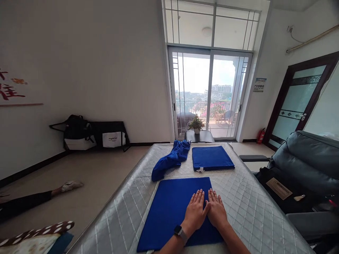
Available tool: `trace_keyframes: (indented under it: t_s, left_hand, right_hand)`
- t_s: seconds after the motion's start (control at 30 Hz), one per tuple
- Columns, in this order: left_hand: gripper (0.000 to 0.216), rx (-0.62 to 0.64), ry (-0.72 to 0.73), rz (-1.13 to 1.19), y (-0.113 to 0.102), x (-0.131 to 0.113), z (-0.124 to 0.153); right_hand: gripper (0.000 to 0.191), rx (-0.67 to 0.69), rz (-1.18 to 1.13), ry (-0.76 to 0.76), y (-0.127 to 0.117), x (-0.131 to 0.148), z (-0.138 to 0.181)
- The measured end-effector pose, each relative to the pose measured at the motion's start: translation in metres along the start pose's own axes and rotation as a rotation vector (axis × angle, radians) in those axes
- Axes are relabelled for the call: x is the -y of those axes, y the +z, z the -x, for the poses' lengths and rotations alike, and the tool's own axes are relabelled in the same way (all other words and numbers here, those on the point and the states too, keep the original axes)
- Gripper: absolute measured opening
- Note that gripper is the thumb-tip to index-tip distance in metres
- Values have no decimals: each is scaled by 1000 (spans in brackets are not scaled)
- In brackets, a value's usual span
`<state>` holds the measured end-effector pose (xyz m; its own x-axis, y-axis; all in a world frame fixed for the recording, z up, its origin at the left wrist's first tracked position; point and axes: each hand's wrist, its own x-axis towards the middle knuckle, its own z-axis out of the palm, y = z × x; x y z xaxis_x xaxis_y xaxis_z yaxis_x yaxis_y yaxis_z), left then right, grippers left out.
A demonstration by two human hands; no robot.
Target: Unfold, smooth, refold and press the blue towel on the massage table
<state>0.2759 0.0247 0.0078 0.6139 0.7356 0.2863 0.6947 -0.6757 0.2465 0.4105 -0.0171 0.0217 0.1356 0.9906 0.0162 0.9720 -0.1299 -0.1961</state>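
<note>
A flat blue folded cloth [164,215] lies on the quilted silver-grey table cover [122,215] right in front of me. My left hand [196,211] rests palm down on it, fingers stretched out, with a watch on that wrist. Beside it my right hand [215,210] also lies flat on the cloth near its right edge, the thumbs touching or nearly so. Beyond them sits a second blue folded cloth [213,157] with a white tag at its near edge. To its left is a crumpled blue cloth [172,158].
A dark leather armchair [307,158] stands close on the right, with a black bag [280,187] on it. At the table's far end is a chair bearing a potted plant [196,123]. Another person's leg [29,204] reaches across the floor at left.
</note>
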Motion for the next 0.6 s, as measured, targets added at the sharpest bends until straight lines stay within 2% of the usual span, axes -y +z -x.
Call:
trace_keyframes:
  t_s: [0.17, 0.43, 0.5, 0.6]
  left_hand:
    - [70, 38, -85, -90, -14, 38, 23]
    - [78, 22, -367, -214, -48, 147, 95]
    - [78, -8, -396, -218, -51, 161, 108]
    - [77, -54, -405, -212, -53, 166, 117]
  right_hand:
    - [63, -4, -32, 14, -2, 1, 0]
    - [63, -19, -29, 18, 0, 2, -1]
    - [63, -19, -10, 21, -1, 2, 0]
    - [62, -27, 26, 25, -5, 5, 3]
